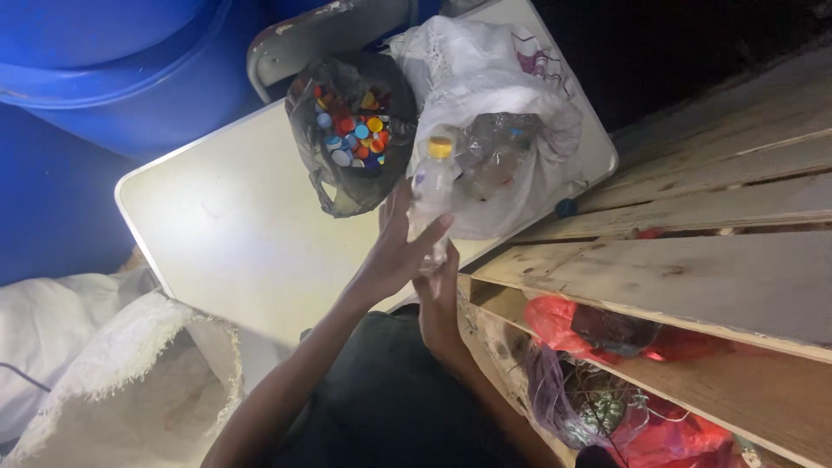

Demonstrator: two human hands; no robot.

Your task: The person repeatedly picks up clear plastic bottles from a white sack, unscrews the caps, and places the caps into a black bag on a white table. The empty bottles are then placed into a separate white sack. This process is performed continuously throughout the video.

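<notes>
A: Left hand (394, 251): state and load?

B: Fingers half spread, curled loosely against the side of a clear plastic bottle (431, 201). The right hand (439, 290) closes round the bottle's base from below. Its fingers are mostly hidden behind the left hand, so the exact grip is hard to make out.

A: Bottle condition?

B: Upright, transparent, with a yellow cap (440, 146) screwed on. It looks empty, but the dim light leaves this uncertain. The lower part is covered by both hands.

A: Bottle position?

B: Held in the air above the near edge of a pale table (234, 225), just in front of two bags.

A: Specify the bags.

B: Behind and to the left, a dark translucent bag (351, 130), open at the top, holds loose bottle caps in red, blue, yellow and white. Directly behind, a white bag (485, 78) holds more clear bottles, crumpled and indistinct.

A: Surroundings?

B: A blue drum (113, 61) is cut off at the top left. A white woven sack (130, 373) stands open at the lower left. Wooden slats (693, 260) run along the right, with red plastic (563, 321) showing between them. The upper right is too dark to read.
</notes>
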